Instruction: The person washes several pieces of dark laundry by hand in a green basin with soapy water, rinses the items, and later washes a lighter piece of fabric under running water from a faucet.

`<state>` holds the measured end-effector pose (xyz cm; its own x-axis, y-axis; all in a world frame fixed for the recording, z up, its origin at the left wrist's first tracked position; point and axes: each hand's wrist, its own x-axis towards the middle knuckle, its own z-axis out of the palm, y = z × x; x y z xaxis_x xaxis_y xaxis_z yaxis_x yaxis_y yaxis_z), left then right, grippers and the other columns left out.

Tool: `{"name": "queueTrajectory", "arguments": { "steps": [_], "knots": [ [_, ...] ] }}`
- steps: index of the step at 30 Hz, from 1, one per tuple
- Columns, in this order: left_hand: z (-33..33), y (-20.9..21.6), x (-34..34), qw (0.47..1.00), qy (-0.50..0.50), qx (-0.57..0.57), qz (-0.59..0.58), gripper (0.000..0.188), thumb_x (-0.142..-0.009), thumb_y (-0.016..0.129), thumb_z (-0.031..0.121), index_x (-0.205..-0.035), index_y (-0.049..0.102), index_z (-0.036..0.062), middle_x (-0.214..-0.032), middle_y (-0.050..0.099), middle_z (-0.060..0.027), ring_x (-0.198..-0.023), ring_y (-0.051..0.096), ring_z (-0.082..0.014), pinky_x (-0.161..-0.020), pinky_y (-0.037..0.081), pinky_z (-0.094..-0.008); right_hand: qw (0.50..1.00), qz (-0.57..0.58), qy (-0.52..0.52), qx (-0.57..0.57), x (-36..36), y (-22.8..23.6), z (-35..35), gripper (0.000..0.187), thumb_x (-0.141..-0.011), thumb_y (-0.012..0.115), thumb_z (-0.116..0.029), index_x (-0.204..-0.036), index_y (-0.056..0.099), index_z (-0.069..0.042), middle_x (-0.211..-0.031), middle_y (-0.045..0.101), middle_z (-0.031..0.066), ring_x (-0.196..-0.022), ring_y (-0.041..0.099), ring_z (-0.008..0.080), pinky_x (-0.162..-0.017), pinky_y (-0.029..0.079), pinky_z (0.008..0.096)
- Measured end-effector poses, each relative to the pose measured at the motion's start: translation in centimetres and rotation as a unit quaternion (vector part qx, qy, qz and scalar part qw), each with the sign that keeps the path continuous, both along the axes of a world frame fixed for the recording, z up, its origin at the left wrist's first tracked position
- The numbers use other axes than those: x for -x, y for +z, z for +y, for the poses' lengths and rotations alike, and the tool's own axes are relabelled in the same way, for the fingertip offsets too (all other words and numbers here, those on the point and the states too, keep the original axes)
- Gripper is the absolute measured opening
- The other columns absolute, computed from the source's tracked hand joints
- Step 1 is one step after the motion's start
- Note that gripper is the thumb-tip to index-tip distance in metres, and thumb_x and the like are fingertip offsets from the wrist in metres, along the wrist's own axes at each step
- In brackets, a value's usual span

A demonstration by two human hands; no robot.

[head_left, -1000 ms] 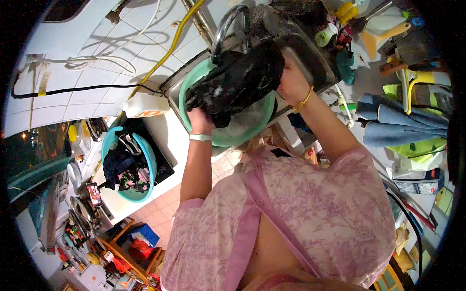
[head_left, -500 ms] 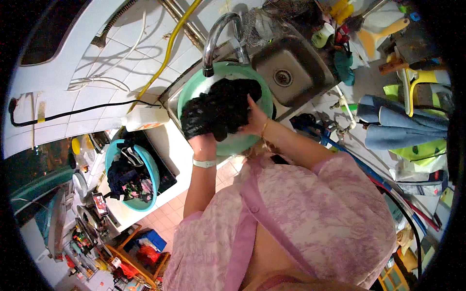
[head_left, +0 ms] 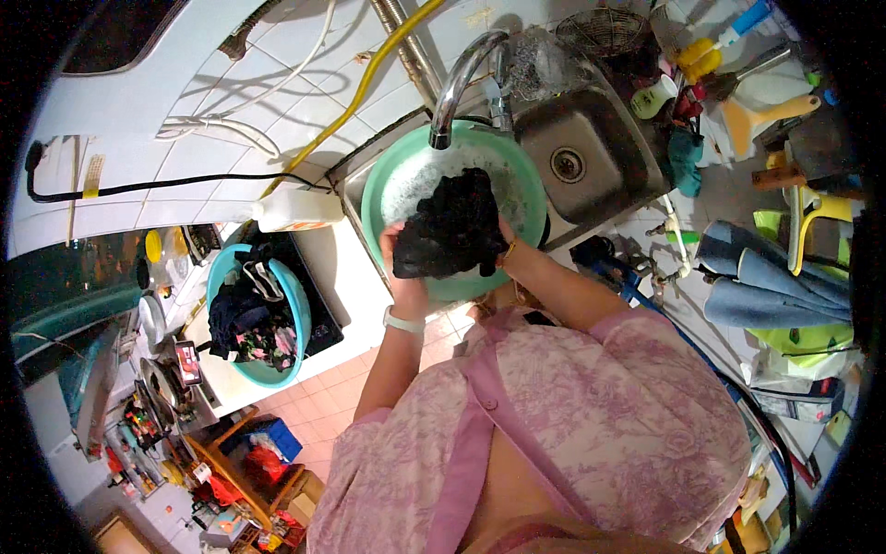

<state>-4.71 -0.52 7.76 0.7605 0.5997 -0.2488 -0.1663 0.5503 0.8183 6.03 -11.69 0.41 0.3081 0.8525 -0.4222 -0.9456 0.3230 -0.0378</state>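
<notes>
A bunched black cloth (head_left: 448, 226) is held over the green plastic basin (head_left: 371, 198), from about its middle to its near edge; whether its underside touches the water is hidden. At the cloth's left side, the left hand (head_left: 403, 275) is partly closed, with a fold gripped in its curled fingers. The right hand (head_left: 507, 247) is set against the right side, but its fingers are mostly covered by the fabric, so how tightly they are closed cannot be told. For good handling, the cloth is best gathered evenly between both hands, with no loose corner left trailing over the near rim, and any squeezing is best done low, well inside the edges, so that drips are caught. Around it, sudsy water (head_left: 524, 189) is seen, and slippery folds are to be expected, so a full-palm grip would be safer than fingertips. Clearance should be allowed beneath the chrome faucet (head_left: 466, 69), whose spout is hung over the basin's far side. The basin is set over the sink's left end, beside the bare steel bowl (head_left: 604, 180). Farther left, on the white table (head_left: 349, 294), dark clothes (head_left: 242, 319) are heaped in a blue basin (head_left: 303, 319).
</notes>
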Motion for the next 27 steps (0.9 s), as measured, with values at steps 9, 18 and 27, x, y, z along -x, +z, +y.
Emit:
{"name": "queueTrajectory", "arguments": {
  "steps": [9, 18, 27],
  "knots": [
    [0.8, 2.8, -2.7, 0.982, -0.127, 0.142, -0.015, 0.048, -0.083, 0.043, 0.018, -0.126, 0.022, 0.0112, -0.117, 0.042, -0.0089, -0.1, 0.046, -0.0216, -0.086, 0.038, -0.0337, 0.993, -0.046, 0.105, 0.025, 0.1, 0.9, 1.3, 0.033, -0.079, 0.043, -0.027, -0.094, 0.054, 0.001, -0.086, 0.059, 0.0128, -0.07, 0.058, 0.0234, -0.066, 0.049, 0.0354],
    [-0.3, -0.1, -3.8, 0.98, -0.104, 0.171, 0.017, 0.036, -0.084, 0.039, 0.027, -0.111, 0.042, 0.0022, -0.107, 0.049, -0.009, -0.094, 0.049, -0.0212, -0.08, 0.043, -0.0336, 0.993, -0.071, 0.093, 0.014, -1.8, 0.1, 0.9, 0.033, -0.085, 0.037, -0.023, -0.101, 0.05, 0.002, -0.1, 0.054, 0.0105, -0.086, 0.053, 0.0204, -0.077, 0.044, 0.0332],
    [-3.8, -1.9, -4.1, 0.956, -0.057, 0.286, 0.016, 0.038, -0.083, 0.041, 0.033, -0.107, 0.045, 0.0042, -0.103, 0.052, -0.0068, -0.091, 0.05, -0.0182, -0.08, 0.041, -0.0308, 0.909, -0.201, 0.234, 0.28, -2.1, 6.1, -2.0, 0.036, -0.084, 0.038, -0.029, -0.105, 0.049, -0.001, -0.101, 0.053, 0.0099, -0.09, 0.051, 0.0208, -0.077, 0.044, 0.0329]
  ]
}}
